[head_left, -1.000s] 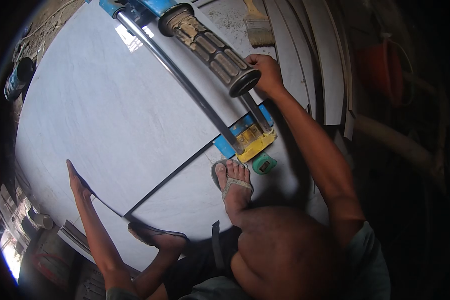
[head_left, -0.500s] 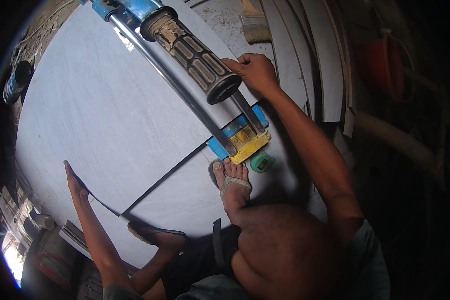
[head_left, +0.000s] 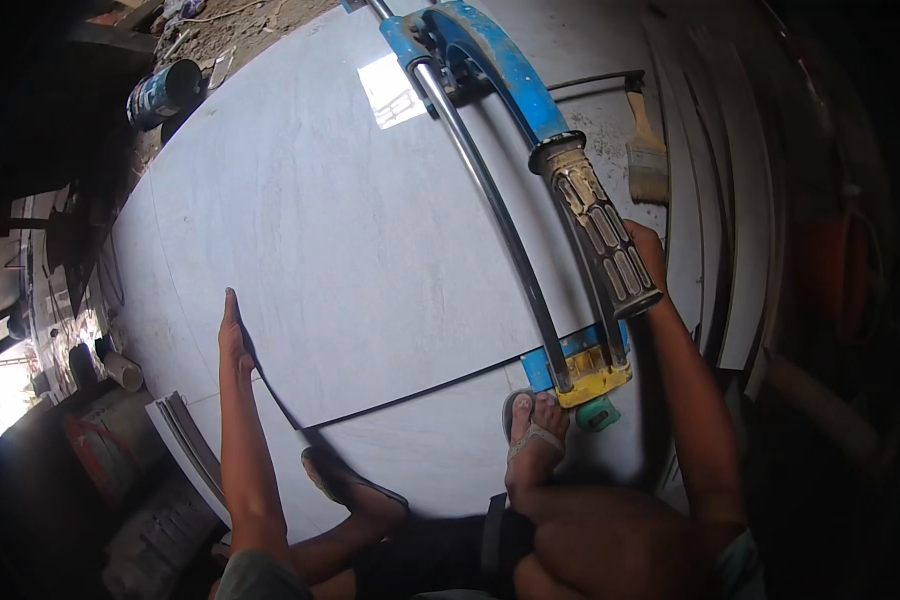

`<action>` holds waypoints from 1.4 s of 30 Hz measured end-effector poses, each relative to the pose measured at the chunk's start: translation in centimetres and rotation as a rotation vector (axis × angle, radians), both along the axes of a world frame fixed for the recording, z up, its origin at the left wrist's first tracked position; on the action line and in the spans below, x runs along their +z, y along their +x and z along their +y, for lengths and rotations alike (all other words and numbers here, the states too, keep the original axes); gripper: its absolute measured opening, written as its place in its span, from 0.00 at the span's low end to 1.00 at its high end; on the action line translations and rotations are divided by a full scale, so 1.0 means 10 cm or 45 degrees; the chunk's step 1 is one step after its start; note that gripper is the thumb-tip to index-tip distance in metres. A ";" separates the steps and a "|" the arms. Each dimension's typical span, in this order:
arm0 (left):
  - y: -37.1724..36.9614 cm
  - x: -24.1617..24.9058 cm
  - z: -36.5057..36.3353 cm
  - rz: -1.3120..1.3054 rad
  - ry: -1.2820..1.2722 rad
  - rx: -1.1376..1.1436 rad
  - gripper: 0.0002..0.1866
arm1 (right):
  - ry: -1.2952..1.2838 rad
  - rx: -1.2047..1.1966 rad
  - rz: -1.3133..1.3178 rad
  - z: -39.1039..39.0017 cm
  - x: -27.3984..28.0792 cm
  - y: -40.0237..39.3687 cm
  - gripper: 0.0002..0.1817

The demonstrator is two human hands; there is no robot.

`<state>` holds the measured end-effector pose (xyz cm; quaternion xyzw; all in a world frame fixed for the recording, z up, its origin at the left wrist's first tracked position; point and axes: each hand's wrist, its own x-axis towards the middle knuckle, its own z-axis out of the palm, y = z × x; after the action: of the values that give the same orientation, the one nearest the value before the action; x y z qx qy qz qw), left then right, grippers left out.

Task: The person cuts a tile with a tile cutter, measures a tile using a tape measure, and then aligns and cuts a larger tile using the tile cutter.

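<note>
Two steel rails of a blue tile cutter (head_left: 485, 195) run over a large pale tile (head_left: 350, 250). Its black ribbed handle (head_left: 602, 230) points down toward the yellow end piece (head_left: 595, 375). My left hand (head_left: 233, 330) is upright at the tile's left edge, fingers stretched out and touching that edge. Behind the handle, at the tile's right side, my right hand (head_left: 650, 250) is partly hidden, and its fingers cannot be made out. Between the yellow end piece and my knee lies a green tape measure (head_left: 598, 413). My sandalled foot (head_left: 538, 435) rests beside the end piece.
A paintbrush (head_left: 647, 160) lies at the upper right, near long tile strips (head_left: 750, 220). A red bucket (head_left: 835, 270) stands in shadow at the right. At the upper left is a dark can (head_left: 165, 93), and stacked tile strips (head_left: 185, 440) are at the lower left.
The view has shifted, so the cutter, tile and feet appear farther right and lower. My right hand is now mostly behind the handle; my left hand remains at the tile's left edge.
</note>
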<state>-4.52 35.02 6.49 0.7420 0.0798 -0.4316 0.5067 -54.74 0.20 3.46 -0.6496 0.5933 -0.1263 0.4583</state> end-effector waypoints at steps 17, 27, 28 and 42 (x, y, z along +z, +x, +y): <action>0.05 -0.11 0.14 -0.009 -0.023 -0.062 0.41 | 0.003 0.006 0.033 0.02 0.05 0.02 0.31; -0.02 -0.02 0.04 0.005 -0.041 -0.032 0.40 | -0.061 0.017 -0.083 0.00 -0.06 -0.01 0.28; -0.03 0.00 0.03 -0.011 -0.036 -0.056 0.40 | -0.047 0.013 -0.092 0.00 -0.03 0.00 0.27; 0.18 -0.23 0.21 -0.023 -0.136 -0.139 0.38 | -0.052 0.034 -0.155 -0.03 -0.08 -0.03 0.32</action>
<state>-2.69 37.08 4.18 0.7211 0.0113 -0.4555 0.5219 -55.04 -0.06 2.63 -0.6579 0.5528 -0.1715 0.4819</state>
